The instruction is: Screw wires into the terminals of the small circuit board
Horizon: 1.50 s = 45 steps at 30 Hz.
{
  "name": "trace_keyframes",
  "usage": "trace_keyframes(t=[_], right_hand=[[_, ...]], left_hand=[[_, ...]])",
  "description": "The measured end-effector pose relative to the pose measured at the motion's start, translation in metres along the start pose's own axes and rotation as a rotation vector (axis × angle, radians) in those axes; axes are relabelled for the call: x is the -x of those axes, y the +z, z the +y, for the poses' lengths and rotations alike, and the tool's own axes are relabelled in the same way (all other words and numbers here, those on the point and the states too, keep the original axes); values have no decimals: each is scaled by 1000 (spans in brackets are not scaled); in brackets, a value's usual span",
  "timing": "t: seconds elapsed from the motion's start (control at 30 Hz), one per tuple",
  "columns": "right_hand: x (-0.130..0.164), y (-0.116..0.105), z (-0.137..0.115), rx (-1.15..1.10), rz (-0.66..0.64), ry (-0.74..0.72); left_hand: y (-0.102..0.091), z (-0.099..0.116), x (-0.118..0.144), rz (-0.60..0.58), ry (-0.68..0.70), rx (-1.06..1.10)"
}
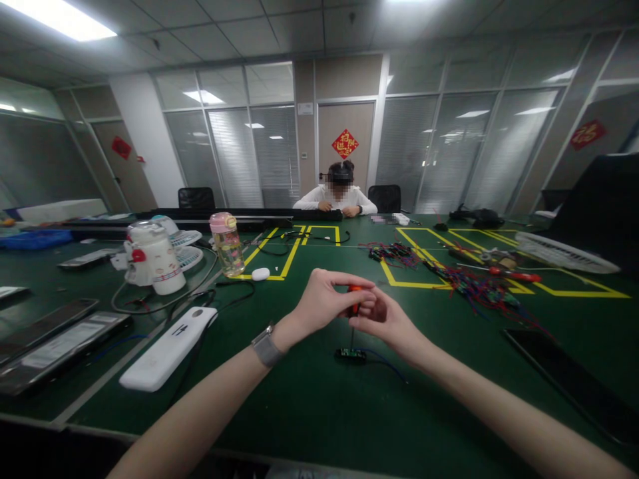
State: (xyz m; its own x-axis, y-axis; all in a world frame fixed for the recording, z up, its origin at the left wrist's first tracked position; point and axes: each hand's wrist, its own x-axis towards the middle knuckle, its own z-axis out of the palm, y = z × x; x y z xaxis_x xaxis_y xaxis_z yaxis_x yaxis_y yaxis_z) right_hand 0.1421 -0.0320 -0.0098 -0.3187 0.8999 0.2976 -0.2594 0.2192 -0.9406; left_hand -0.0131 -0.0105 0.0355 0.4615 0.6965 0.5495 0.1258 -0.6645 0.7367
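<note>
While both hands pinch the small orange-handled screwdriver (353,299) upright, left hand (319,303) on top, right hand (387,319) beside, the little black circuit board (350,355) sits straight below.

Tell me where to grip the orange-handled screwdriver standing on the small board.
Probably grip the orange handle at the top of the screwdriver, coming from above and both sides, as the left hand and right hand do. It stands upright, its thin shaft running down to the small circuit board, so only the handle offers a wide grip.

tabletop (309,412): matt green, smooth | power bank (167,348): glossy white plastic | watch band (266,348): grey metal mesh | water bottle (227,247): clear plastic
</note>
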Motion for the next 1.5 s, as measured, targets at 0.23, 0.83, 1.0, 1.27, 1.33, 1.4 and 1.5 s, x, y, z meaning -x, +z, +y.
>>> trace_keyframes(t=[0.23,0.83,1.0,1.27,1.33,1.4,1.5], right_hand=[[-12,-2,6,83,48,-44],[11,-26,29,788,-123,44],[24,-33,44,940,-137,0],[26,-36,46,942,-142,-10],[25,-35,46,939,-143,-5],[25,-35,46,948,-146,-8],[26,-35,46,961,-150,-22]], left_hand=[[1,0,5,10,285,-261],[6,0,10,169,136,-311],[6,-1,15,35,130,-92],[11,-1,8,146,34,-129],[12,-5,10,202,74,-211],[12,-9,13,201,120,-224],[11,-15,19,101,134,-60]])
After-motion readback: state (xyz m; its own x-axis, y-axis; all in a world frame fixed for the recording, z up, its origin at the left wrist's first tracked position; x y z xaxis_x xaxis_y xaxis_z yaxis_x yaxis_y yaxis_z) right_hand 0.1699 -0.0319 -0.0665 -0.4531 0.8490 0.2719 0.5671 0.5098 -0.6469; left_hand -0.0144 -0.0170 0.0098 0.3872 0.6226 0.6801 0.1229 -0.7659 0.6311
